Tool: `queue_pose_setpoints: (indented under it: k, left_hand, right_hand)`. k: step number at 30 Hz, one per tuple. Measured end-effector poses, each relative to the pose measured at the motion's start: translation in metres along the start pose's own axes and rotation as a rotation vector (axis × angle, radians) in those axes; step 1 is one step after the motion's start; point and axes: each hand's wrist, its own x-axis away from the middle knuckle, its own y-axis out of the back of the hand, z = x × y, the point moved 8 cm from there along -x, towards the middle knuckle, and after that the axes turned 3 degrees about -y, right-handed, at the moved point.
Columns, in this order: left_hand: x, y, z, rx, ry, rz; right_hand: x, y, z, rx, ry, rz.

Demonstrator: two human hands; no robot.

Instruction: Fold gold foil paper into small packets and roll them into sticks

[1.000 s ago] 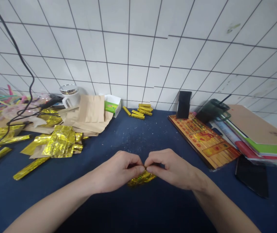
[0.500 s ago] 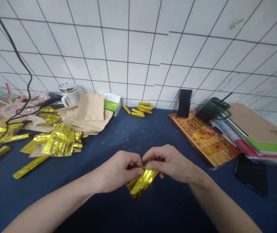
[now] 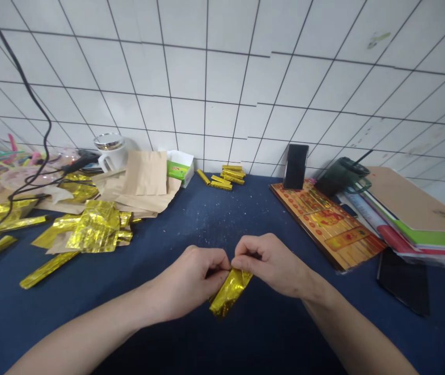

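Note:
A folded strip of shiny gold foil paper (image 3: 231, 292) is held between both hands above the dark blue tabletop (image 3: 191, 224). My left hand (image 3: 196, 278) pinches its upper left edge between thumb and forefinger. At the top edge, my right hand (image 3: 267, 263) is closed with thumb against forefinger on the foil. Both sets of fingertips are close together, and the far side of the strip is hidden. Several small folded gold foil pieces (image 3: 228, 177) lie in a heap by the wall.
To the left are crumpled gold foil sheets (image 3: 95, 226), brown paper (image 3: 146, 174), a white mug (image 3: 111, 153) and a black cable (image 3: 46, 122). On the right, a phone (image 3: 296, 166) leans upright on an orange-gold board (image 3: 327, 224), near a dark green cup (image 3: 341, 177) and stacked folders (image 3: 417, 203).
The foil strip looks narrower, with its left flap drawn in under it. My right fingers have curled tighter, and my left hand has shifted only slightly.

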Motion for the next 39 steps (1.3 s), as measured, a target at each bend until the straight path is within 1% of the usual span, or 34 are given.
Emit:
queue_pose_setpoints:
  k: [3, 5, 8, 10, 12, 14, 16, 18, 20, 22, 24, 26, 28, 30, 32, 33, 34, 36, 38, 39]
  left_hand:
    - [0.001, 0.0, -0.002, -0.008, -0.011, -0.005]
    - [0.002, -0.002, -0.002, 0.03, -0.013, 0.03]
    - [0.003, -0.008, 0.0, 0.176, 0.025, 0.123]
    - [0.003, -0.011, 0.004, 0.259, 0.072, 0.144]
    - [0.001, -0.011, 0.009, 0.275, 0.098, 0.107]
    - [-0.002, -0.01, 0.011, 0.273, 0.096, 0.058]
    - [-0.005, -0.011, 0.012, 0.32, 0.089, 0.034]
    - [-0.007, -0.01, 0.013, 0.404, 0.077, 0.019]
    - [-0.009, -0.008, 0.014, 0.473, 0.063, -0.002]
    - [-0.011, -0.005, 0.017, 0.474, 0.051, -0.021]
    - [-0.011, 0.0, 0.018, 0.37, 0.044, -0.035]
    - [-0.012, 0.004, 0.019, 0.193, 0.027, -0.039]
    - [-0.015, 0.009, 0.017, 0.0, -0.026, -0.052]
    - [-0.02, 0.016, 0.014, -0.199, -0.134, -0.125]
    - [-0.027, 0.022, 0.012, -0.438, -0.279, -0.267]
    - [-0.031, 0.022, 0.013, -0.573, -0.347, -0.319]
    - [-0.036, 0.02, 0.016, -0.703, -0.408, -0.37]
    - [-0.045, 0.009, 0.023, -0.89, -0.527, -0.403]
    - [-0.053, -0.004, 0.033, -1.01, -0.614, -0.373]
    - [-0.055, -0.01, 0.037, -1.03, -0.637, -0.352]
  right_hand:
    - [0.001, 0.0, 0.004, 0.037, 0.034, 0.017]
    - [0.001, 0.0, 0.006, 0.06, 0.055, 0.025]
    - [0.002, 0.001, 0.008, 0.089, 0.073, 0.03]
    - [0.001, 0.001, 0.007, 0.1, 0.071, 0.031]
    - [0.0, 0.001, 0.006, 0.104, 0.057, 0.02]
    - [-0.001, 0.001, 0.003, 0.09, 0.029, 0.002]
    - [-0.002, 0.0, -0.001, 0.046, -0.006, -0.017]
    - [-0.005, 0.0, -0.008, -0.048, -0.04, -0.045]
    - [-0.007, 0.002, -0.015, -0.191, -0.066, -0.08]
    - [-0.01, 0.002, -0.022, -0.317, -0.089, -0.073]
    - [-0.012, -0.001, -0.026, -0.35, -0.12, 0.004]
    - [-0.013, -0.004, -0.026, -0.288, -0.121, 0.081]
    - [-0.014, -0.002, -0.022, -0.17, -0.059, 0.079]
    - [-0.016, 0.005, -0.016, -0.003, 0.076, -0.021]
    - [-0.017, 0.011, -0.012, 0.227, 0.239, -0.176]
    - [-0.016, 0.012, -0.012, 0.365, 0.317, -0.26]
    - [-0.016, 0.011, -0.015, 0.505, 0.366, -0.327]
    - [-0.017, 0.004, -0.026, 0.714, 0.427, -0.399]
    - [-0.017, -0.004, -0.039, 0.82, 0.47, -0.433]
    - [-0.015, -0.007, -0.045, 0.841, 0.489, -0.444]
